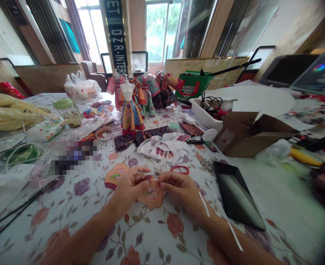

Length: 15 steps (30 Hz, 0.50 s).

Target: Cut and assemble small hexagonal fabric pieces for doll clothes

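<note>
Between my two hands is an orange fabric piece (151,198) with scalloped edges and a flower pattern. My left hand (132,184) pinches its left upper edge, thumb against fingers. The fingertips of my right hand (178,187) are pressed together at the top right edge, with a small white strip (155,179) near them. A similar orange piece (117,174) with a dark red border lies flat beyond my left hand. Red-handled scissors (180,169) rest just behind my right hand. Several narrow white strips (235,236) stick to my right forearm.
Small dress forms in robes (129,110) stand at the back. A crumpled white cloth (162,148) lies in front of them. To the right are a black tablet (237,193), a cardboard box (248,134) and a white bin (208,116). Cables (21,204) and a lidded jar (67,112) are left.
</note>
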Each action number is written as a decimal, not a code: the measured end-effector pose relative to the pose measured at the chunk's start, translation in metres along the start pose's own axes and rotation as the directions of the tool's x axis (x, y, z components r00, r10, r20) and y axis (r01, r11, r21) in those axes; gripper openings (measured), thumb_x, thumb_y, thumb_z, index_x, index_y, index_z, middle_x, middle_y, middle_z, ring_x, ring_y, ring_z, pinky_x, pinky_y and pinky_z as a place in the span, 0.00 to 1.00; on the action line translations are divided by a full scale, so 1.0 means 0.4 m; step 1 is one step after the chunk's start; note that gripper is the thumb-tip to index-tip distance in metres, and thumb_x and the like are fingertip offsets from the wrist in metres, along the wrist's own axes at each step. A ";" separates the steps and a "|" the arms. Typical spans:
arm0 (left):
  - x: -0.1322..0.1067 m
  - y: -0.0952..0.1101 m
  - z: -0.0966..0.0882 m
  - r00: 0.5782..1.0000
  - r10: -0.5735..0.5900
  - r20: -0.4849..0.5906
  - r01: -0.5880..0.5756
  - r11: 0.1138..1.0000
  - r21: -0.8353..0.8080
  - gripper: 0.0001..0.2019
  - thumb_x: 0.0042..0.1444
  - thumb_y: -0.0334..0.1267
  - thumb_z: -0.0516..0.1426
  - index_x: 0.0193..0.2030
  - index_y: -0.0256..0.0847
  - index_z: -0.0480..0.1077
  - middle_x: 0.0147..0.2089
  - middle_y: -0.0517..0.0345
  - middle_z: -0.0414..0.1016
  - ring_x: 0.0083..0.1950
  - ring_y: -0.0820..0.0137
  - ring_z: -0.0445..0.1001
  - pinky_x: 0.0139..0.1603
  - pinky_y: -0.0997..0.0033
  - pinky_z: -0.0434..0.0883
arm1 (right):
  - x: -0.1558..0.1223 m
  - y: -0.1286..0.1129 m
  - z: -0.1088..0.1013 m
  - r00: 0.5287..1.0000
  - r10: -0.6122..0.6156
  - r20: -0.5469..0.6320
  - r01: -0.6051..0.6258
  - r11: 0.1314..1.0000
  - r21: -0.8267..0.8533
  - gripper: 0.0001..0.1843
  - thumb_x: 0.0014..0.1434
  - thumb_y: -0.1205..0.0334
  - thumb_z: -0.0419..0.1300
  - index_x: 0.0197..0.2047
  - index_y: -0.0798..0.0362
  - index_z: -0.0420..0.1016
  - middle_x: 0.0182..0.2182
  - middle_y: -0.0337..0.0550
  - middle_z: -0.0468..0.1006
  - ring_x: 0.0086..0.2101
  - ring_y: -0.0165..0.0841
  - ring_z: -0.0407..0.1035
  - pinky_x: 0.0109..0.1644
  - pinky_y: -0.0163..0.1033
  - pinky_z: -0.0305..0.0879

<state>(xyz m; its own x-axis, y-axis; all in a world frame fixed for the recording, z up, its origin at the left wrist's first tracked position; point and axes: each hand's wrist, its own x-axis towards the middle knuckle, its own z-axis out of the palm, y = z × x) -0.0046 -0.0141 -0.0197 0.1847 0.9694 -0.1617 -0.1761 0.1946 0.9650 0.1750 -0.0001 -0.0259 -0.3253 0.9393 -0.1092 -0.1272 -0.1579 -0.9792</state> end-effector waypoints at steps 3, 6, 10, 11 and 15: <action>-0.006 0.000 0.012 0.993 0.106 -0.056 -0.100 0.989 0.109 0.18 0.49 0.36 0.63 0.44 0.43 0.62 0.32 0.63 0.73 0.34 0.71 0.74 0.34 0.73 0.68 | -0.001 0.001 0.002 1.000 0.006 0.006 -0.006 1.000 0.016 0.10 0.47 0.58 0.69 0.32 0.55 0.78 0.27 0.39 0.76 0.26 0.27 0.67 0.31 0.32 0.61; -0.010 0.001 0.018 0.975 0.198 -0.103 -0.173 0.961 0.214 0.13 0.50 0.35 0.62 0.38 0.43 0.61 0.35 0.61 0.72 0.35 0.72 0.72 0.36 0.74 0.67 | -0.003 0.001 0.004 1.000 0.005 0.027 -0.006 0.999 0.040 0.09 0.48 0.60 0.68 0.32 0.55 0.78 0.26 0.39 0.76 0.26 0.27 0.67 0.30 0.31 0.60; -0.007 0.005 0.015 0.968 0.228 -0.105 -0.186 0.933 0.309 0.05 0.50 0.34 0.61 0.28 0.40 0.68 0.29 0.60 0.72 0.32 0.70 0.71 0.34 0.73 0.66 | -0.003 -0.001 0.007 1.000 -0.005 0.007 0.005 0.999 0.033 0.07 0.47 0.61 0.68 0.30 0.55 0.79 0.26 0.39 0.77 0.27 0.27 0.67 0.31 0.32 0.61; -0.006 0.006 0.014 0.971 0.217 -0.102 -0.175 0.933 0.315 0.03 0.49 0.33 0.61 0.28 0.40 0.71 0.29 0.58 0.74 0.33 0.69 0.72 0.35 0.72 0.67 | -0.003 -0.001 0.007 1.000 -0.008 -0.002 0.008 1.000 0.030 0.07 0.47 0.61 0.68 0.30 0.55 0.79 0.26 0.39 0.77 0.27 0.27 0.67 0.31 0.32 0.61; -0.001 0.006 0.010 0.978 0.178 -0.108 -0.137 0.941 0.308 0.04 0.47 0.32 0.63 0.31 0.41 0.78 0.34 0.54 0.79 0.37 0.64 0.75 0.40 0.69 0.69 | -0.001 0.005 0.004 1.000 -0.022 -0.015 0.022 1.000 0.018 0.06 0.47 0.62 0.67 0.30 0.54 0.79 0.25 0.39 0.76 0.26 0.27 0.66 0.29 0.31 0.61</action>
<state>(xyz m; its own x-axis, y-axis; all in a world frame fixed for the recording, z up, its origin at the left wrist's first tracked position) -0.0013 -0.0148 -0.0166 0.0445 0.9990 -0.0090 0.1071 0.0042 0.9942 0.1734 -0.0013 -0.0274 -0.3081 0.9471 -0.0903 -0.1513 -0.1425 -0.9782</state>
